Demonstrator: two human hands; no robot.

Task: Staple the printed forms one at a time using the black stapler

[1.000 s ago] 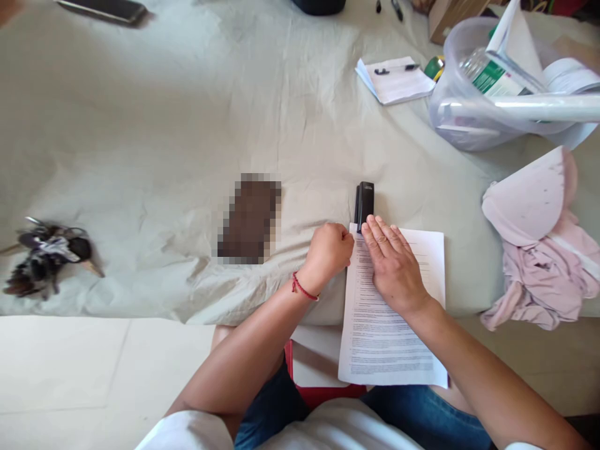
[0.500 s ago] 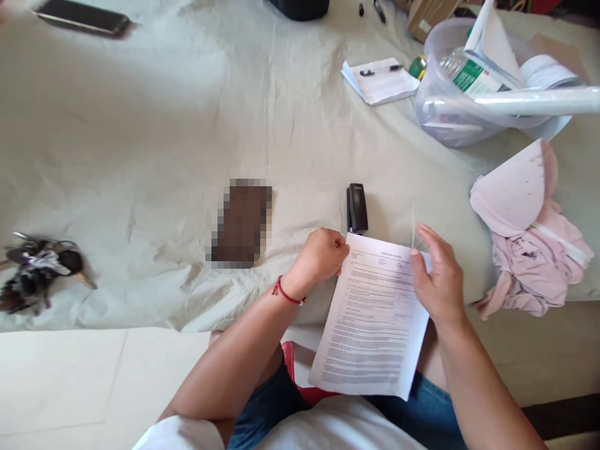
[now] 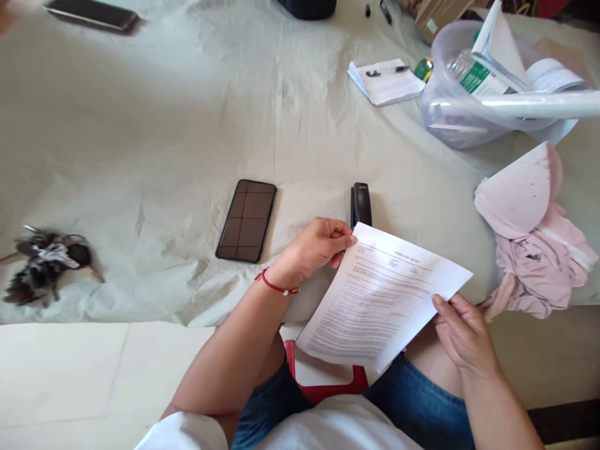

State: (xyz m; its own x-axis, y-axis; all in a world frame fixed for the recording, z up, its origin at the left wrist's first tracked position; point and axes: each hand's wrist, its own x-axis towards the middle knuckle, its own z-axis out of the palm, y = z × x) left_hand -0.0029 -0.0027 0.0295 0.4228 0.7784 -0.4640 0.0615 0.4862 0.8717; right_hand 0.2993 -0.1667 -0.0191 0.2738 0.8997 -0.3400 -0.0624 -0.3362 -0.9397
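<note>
Bed [image 3: 140, 125] w/ pale sheet carries clutter: plastic tub [image 3: 450, 112] at far right corner, pink cloth [image 3: 529, 244] by right edge, phone [image 3: 247, 220], stapler [image 3: 361, 204] near front edge. Printed sheets [image 3: 382, 297] now lifted off bed, tilted — left hand [image 3: 314, 247] pinching top corner, right hand [image 3: 462, 331] clasping right edge; 0.5 s ago right grip was released.

white printed paper sheets [image 3: 382, 294] | tilted, lifted off the bed edge | top corner near small black stapler [image 3: 360, 205]
</note>
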